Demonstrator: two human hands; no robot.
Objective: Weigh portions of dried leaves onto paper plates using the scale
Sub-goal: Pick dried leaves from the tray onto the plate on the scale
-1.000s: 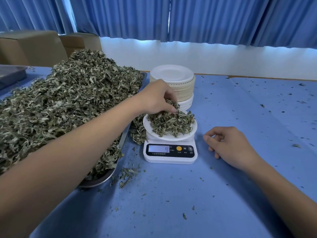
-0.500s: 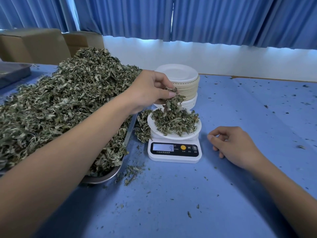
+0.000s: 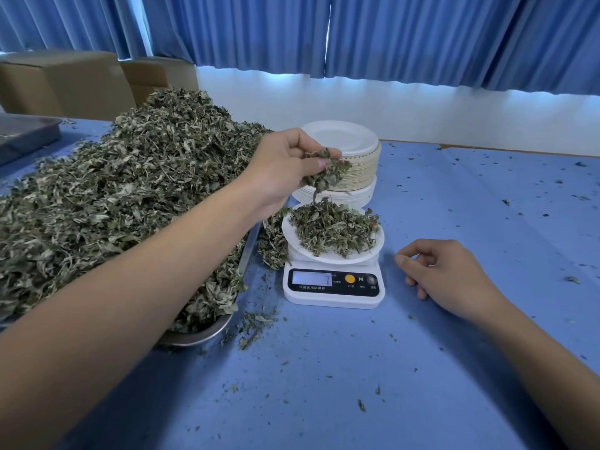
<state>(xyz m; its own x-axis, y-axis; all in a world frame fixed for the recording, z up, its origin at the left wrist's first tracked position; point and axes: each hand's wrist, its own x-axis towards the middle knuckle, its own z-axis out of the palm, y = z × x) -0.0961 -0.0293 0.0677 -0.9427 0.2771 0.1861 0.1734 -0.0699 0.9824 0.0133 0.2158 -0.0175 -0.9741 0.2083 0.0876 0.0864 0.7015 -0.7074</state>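
Left hand (image 3: 285,164) – raised above the scale, fingers and thumb curled round a loose tuft of crumpled grey-green dried leaves (image 3: 326,172). A strand hangs towards the plate below; whether it touches cannot be told.

Right hand (image 3: 449,276) – resting on the table just beside the scale, fingers loosely curled, holding nothing.

Small white plastic digital scale (image 3: 334,289) – rectangular with rounded corners, a black front panel, a pale lit display and a round orange button. The reading is too blurred to tell.

Round white paper plate (image 3: 336,259) – seated on the scale and bearing a ragged, brittle portion of leaves (image 3: 334,227).

Tall stack of white, cream-edged paper plates (image 3: 341,138) – behind the scale, ribbed at the sides.

Large heap of dried leaves (image 3: 130,190) – coarse, curled and matted, piled high in a shallow, shiny metal tray (image 3: 203,332) left of the scale. Some has spilled beside the scale.

Smooth blue table cover (image 3: 324,384) – flecked with leaf crumbs.

Brown cardboard boxes (image 3: 65,82) and pleated blue curtains (image 3: 389,37) – at the back.
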